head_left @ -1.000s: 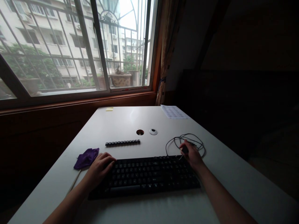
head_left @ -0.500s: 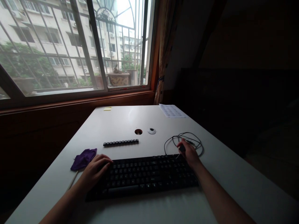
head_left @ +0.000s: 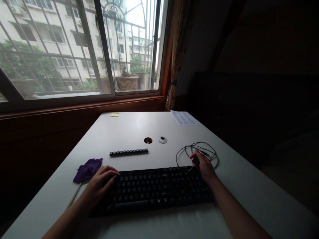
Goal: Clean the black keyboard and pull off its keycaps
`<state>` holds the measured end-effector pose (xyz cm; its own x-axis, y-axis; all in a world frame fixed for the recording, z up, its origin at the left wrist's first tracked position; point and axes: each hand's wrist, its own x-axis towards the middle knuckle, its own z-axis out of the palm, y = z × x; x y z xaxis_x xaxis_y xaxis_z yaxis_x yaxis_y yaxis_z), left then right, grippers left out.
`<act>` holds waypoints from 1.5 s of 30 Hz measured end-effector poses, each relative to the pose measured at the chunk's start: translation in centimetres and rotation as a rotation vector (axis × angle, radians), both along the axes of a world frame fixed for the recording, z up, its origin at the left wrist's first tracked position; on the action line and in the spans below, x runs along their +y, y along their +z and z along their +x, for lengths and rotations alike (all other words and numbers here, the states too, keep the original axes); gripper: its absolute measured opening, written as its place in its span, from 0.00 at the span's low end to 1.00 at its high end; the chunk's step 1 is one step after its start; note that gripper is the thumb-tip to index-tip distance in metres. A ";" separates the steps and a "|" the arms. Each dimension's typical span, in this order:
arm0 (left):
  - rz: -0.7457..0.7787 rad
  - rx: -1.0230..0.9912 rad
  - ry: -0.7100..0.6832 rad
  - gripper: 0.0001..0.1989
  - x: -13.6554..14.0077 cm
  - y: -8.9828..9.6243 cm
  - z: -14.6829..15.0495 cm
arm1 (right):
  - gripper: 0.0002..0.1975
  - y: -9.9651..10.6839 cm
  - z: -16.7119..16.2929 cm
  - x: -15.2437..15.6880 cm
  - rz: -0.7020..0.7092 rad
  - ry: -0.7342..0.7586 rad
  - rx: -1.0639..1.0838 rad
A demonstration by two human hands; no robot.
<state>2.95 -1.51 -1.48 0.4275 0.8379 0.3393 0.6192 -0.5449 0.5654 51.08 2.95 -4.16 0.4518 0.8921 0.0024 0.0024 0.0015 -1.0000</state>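
A black keyboard (head_left: pixel 159 189) lies across the near part of the white table. At its left end, my left hand (head_left: pixel 103 179) grips the frame, fingers over the top left corner. My right hand (head_left: pixel 203 162) is above the upper right part of the keyboard, closed around the dark handle of a keycap puller (head_left: pixel 195 160). Thin pale wire prongs point down from it toward the keys; whether they touch one is too dim to tell. Behind the keyboard a straight row of black keycaps (head_left: pixel 129 152) stands on the table. Beyond my right hand lies the coiled black cable (head_left: pixel 177 156).
A purple cloth (head_left: pixel 87 170) and a thin pale stick (head_left: pixel 74 196) lie left of my left hand. Farther back are a round table hole (head_left: pixel 148 140), its white cover (head_left: pixel 162 140), yellow sticky notes (head_left: pixel 114 114) and printed paper sheets (head_left: pixel 184 118). A window is behind the table.
The view has shifted slightly. My right hand keeps the keycap puller over the same part of the keyboard, and my left hand stays on the left end.
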 end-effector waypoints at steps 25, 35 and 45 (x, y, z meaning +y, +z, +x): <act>-0.049 -0.027 -0.176 0.14 -0.3 1.3 0.3 | 0.23 0.3 0.6 -2.2 -0.074 -0.035 -0.096; 0.044 -0.051 -0.141 0.10 -0.2 0.4 0.2 | 0.27 0.7 -0.1 -1.3 0.003 0.080 -0.172; 0.121 0.071 -0.149 0.10 0.3 0.3 -0.1 | 0.30 2.0 -0.7 -2.6 0.122 0.135 -0.416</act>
